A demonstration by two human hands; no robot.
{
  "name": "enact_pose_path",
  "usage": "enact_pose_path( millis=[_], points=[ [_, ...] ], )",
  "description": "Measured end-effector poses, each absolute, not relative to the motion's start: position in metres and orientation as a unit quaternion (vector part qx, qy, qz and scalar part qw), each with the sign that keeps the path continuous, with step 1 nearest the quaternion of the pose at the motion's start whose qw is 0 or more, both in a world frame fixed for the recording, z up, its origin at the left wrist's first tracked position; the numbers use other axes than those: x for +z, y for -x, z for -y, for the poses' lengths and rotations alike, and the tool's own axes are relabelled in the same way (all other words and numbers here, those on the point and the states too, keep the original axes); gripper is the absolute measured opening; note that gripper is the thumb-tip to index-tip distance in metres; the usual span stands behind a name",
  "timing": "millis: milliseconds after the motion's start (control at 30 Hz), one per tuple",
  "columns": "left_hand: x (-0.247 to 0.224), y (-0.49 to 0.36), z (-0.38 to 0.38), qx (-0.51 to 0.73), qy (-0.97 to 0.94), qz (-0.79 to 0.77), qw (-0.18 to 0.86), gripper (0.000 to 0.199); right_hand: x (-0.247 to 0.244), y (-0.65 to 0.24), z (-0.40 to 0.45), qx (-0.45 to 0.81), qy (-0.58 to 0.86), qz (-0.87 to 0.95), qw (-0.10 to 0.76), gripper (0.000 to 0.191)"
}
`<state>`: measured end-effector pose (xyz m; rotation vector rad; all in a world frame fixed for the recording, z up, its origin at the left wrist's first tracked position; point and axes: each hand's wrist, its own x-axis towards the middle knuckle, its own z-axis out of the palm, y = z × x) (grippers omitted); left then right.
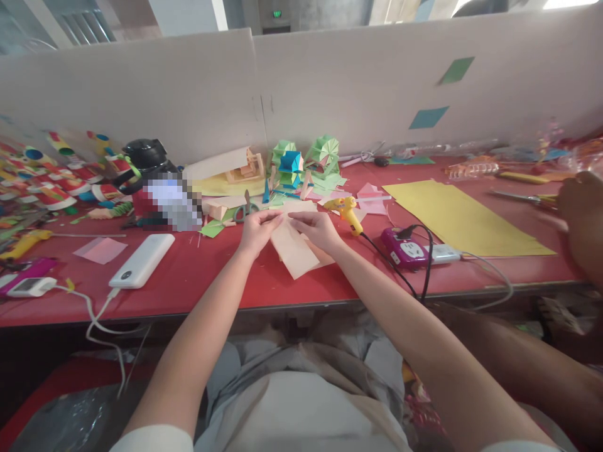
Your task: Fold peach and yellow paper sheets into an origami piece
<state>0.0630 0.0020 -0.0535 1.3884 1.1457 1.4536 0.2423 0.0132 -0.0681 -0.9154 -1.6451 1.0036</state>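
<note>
A pale beige sheet of paper (pixel 296 256) is pinched near its top edge by my left hand (pixel 258 233) and my right hand (pixel 321 231). Both sets of fingertips almost meet, and the paper hangs below them over the red table. Part of a second, more orange piece of paper (pixel 324 257) shows behind it at the right. Green-handled scissors (pixel 245 212) lie just beyond my left hand. Close to my right hand rests a yellow glue gun (pixel 347 210), its black cord trailing to the right.
Green and blue folded-paper models (pixel 290 162) stand at the back. Left are a white power bank (pixel 142 260) and a black-lidded jug (pixel 145 157). Right are a purple power socket (pixel 405 250), yellow sheets (pixel 464 216) and a co-worker's hand (pixel 584 216) beside scissors. A partition (pixel 358 88) borders the table.
</note>
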Motion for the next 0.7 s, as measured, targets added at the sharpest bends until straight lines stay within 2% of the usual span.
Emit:
enact_pose_path(
  millis=[700],
  points=[
    [-0.0529,-0.0620,-0.0020,0.567,-0.586,-0.432,0.386,0.031,-0.0612,-0.2405,-0.0073,0.412,0.356,0.675,0.498,0.032]
  ],
)
